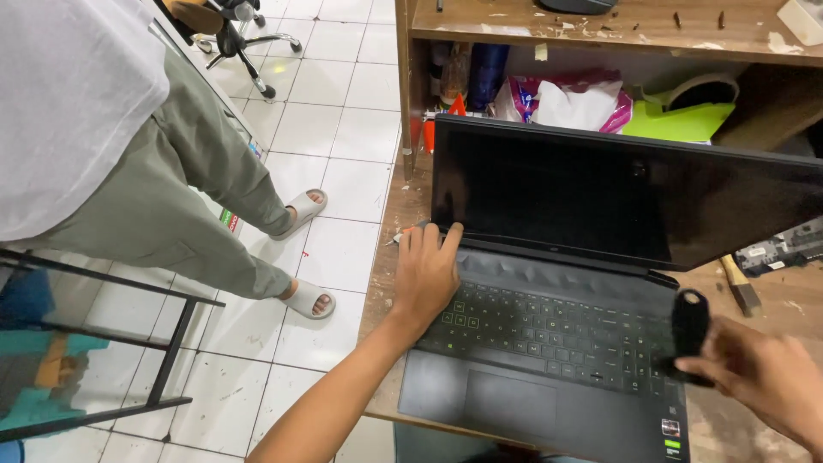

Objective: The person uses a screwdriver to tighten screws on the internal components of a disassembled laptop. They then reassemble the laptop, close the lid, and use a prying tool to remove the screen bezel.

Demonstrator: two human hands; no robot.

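Here, the left hand (426, 274) lies spread flat on the open laptop (549, 343); the right hand (763, 373) pinches a black tool (689, 321), best kept steady.

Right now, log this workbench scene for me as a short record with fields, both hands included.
left hand: flat on the top left of the keyboard, fingers at the hinge
right hand: holds a small black tool over the keyboard's right side
laptop: open, screen dark, keys lit green
surface: worn wooden workbench
nearby: another person in grey trousers and slippers on the white tile floor
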